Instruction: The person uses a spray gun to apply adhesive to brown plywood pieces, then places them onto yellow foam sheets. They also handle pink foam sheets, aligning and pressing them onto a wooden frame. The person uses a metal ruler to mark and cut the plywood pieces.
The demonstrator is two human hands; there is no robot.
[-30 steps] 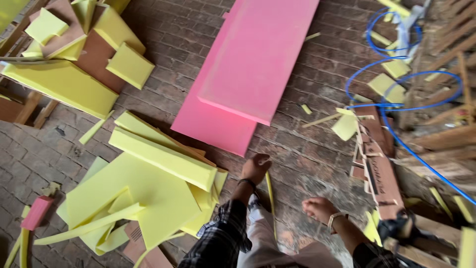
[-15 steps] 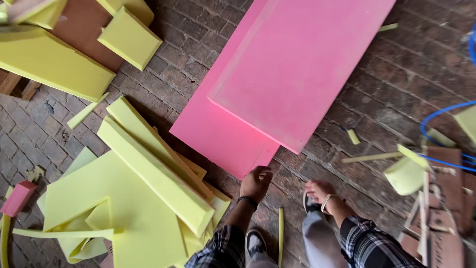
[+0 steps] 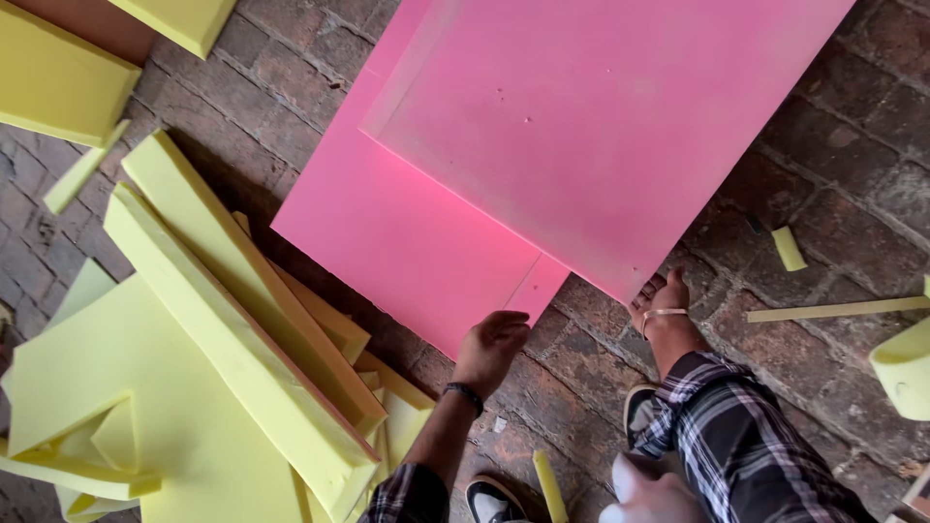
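Note:
Two large pink foam sheets lie stacked on the brick floor (image 3: 852, 165), the upper sheet (image 3: 601, 126) offset to the right over the lower one (image 3: 407, 242). My left hand (image 3: 494, 341), with a dark wristband, curls its fingers on the near corner of the lower sheet. My right hand (image 3: 664, 298), with a thin bracelet, has its fingertips tucked under the near corner of the upper sheet, so they are hidden. Both sleeves are plaid.
Long yellow foam slabs (image 3: 232, 320) and a flat yellow sheet (image 3: 145, 387) lie piled at the left, touching the lower pink sheet's left edge. Yellow blocks (image 3: 58, 82) sit top left. Small yellow offcuts (image 3: 788, 248) and a strip (image 3: 833, 310) lie right. My shoes (image 3: 494, 499) stand below.
The view has dropped closer to the pink sheets. Both hands have reached forward from beside my legs to the sheets' near corners, the right hand now under the upper sheet's edge.

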